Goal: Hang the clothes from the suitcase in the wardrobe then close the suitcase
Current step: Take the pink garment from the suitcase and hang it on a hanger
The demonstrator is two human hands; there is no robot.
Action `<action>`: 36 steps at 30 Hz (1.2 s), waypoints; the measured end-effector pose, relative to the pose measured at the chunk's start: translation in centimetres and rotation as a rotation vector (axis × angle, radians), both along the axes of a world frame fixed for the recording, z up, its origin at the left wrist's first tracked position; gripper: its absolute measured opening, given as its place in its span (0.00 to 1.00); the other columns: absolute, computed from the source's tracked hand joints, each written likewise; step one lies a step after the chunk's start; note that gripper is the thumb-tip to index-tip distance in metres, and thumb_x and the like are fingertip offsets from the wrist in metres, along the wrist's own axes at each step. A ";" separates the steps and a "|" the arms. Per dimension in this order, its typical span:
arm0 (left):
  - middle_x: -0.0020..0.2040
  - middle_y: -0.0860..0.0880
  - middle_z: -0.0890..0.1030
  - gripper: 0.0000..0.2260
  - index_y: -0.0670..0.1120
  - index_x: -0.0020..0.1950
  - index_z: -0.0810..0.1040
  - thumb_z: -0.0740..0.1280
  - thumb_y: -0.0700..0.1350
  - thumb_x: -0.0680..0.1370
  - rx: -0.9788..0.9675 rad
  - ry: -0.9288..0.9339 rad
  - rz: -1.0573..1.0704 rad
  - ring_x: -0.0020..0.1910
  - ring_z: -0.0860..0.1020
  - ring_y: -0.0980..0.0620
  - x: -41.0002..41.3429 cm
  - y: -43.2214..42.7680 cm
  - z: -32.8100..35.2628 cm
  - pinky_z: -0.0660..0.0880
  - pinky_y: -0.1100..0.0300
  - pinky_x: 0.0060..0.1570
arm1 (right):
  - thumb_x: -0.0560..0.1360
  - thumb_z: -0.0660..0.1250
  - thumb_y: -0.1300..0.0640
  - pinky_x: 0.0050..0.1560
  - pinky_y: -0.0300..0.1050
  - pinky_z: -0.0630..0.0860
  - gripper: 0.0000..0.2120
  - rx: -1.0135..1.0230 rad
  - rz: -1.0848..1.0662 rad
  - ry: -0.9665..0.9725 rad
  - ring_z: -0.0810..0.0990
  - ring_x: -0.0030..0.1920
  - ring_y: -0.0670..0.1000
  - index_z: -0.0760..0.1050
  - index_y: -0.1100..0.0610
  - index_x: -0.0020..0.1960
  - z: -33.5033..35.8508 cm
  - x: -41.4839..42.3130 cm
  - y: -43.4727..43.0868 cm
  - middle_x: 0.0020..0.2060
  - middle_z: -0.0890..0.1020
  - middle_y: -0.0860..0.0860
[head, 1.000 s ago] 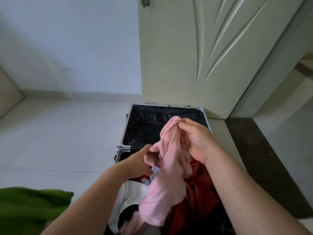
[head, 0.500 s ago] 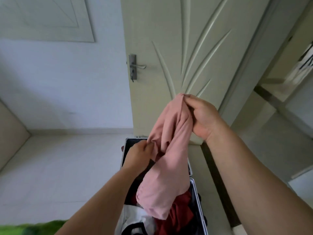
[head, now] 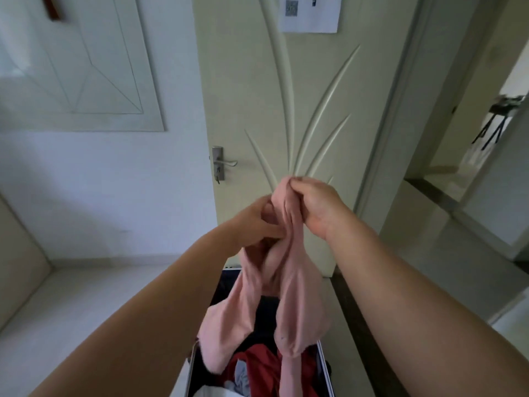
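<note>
Hanging from two bare hands, the pink garment (head: 286, 285) is clear of the open suitcase (head: 325, 368) and droops in two loose lobes directly below the fingers, its lowest folds reaching down in front of the case's contents. Its topmost bunch is clenched in the right hand (head: 313, 207), whose fingers (head: 297, 186) curl round the gathered cloth. Just below and to the left of that grip, the left hand (head: 252, 224) pinches a fold between thumb and fingertips, so both hands grasp the same piece. The fabric reads as light, soft and wholly limp — it will hold no shape of its own, should not slip readily from a dry grip, and is not fragile, though a tug on a bunched fold could stretch it. Which part is collar, shoulder or hem cannot be told from the crumpled mass. A sound hold for hanging would likely be at the shoulder seams or neckline, found by shaking the piece open and working the fingers apart along an edge. Well below the fingers, a red garment (head: 257, 359) and a scrap of grey cloth (head: 243, 373) lie in the suitcase — work judged yet to be done. Beyond the fingertips stands a cream door (head: 252, 96), its metal lever handle (head: 226, 163) up and to the left of the left hand, and a paper sheet (head: 312, 15) high above both. No wardrobe or hanger is in view.
</note>
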State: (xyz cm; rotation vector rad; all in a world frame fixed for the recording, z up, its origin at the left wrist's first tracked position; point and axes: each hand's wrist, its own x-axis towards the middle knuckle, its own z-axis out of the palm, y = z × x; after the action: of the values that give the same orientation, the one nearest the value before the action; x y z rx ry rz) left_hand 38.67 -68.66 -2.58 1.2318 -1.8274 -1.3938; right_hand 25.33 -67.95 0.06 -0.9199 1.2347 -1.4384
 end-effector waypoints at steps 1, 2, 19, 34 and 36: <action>0.53 0.43 0.81 0.22 0.44 0.65 0.72 0.71 0.38 0.72 0.023 0.024 -0.031 0.51 0.81 0.44 -0.3 0.3 0.1 0.79 0.54 0.52 | 0.78 0.59 0.65 0.39 0.42 0.75 0.12 -0.043 -0.005 -0.030 0.77 0.36 0.50 0.73 0.58 0.38 1.4 -0.1 0.0 0.32 0.78 0.54; 0.52 0.41 0.82 0.16 0.43 0.61 0.75 0.70 0.41 0.74 -0.001 0.016 0.011 0.51 0.81 0.42 -0.7 0.5 0.2 0.79 0.49 0.54 | 0.78 0.60 0.64 0.39 0.42 0.75 0.11 -0.074 -0.009 -0.055 0.77 0.35 0.50 0.74 0.58 0.38 2.7 -0.2 -0.1 0.32 0.78 0.53; 0.62 0.44 0.73 0.31 0.44 0.70 0.63 0.63 0.61 0.73 -0.325 -0.673 0.322 0.60 0.73 0.41 1.0 -1.9 0.0 0.71 0.51 0.59 | 0.77 0.62 0.62 0.47 0.43 0.76 0.10 0.151 0.000 0.152 0.81 0.41 0.50 0.79 0.61 0.56 -4.1 -3.5 3.1 0.41 0.82 0.52; 0.45 0.52 0.79 0.08 0.47 0.55 0.73 0.60 0.41 0.78 -0.520 -0.069 0.485 0.48 0.78 0.49 0.3 3.1 -4.2 0.70 0.61 0.45 | 0.77 0.65 0.58 0.42 0.46 0.78 0.09 0.236 0.092 -0.110 0.81 0.27 0.49 0.77 0.61 0.40 -3.0 -0.8 -1.5 0.25 0.81 0.53; 0.43 0.52 0.78 0.06 0.47 0.54 0.73 0.61 0.44 0.78 -0.509 -0.112 0.437 0.44 0.77 0.50 0.2 2.4 -3.0 0.68 0.62 0.42 | 0.75 0.69 0.53 0.39 0.42 0.79 0.11 0.292 0.133 0.061 0.82 0.30 0.50 0.78 0.63 0.48 -2.9 -1.8 -0.7 0.30 0.83 0.53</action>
State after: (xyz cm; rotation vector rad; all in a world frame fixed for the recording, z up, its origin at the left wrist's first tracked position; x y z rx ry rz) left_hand 38.86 -66.30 -5.57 1.3358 -1.6991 -0.5870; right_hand 23.55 -68.67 -2.86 -0.8330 1.3602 -1.0982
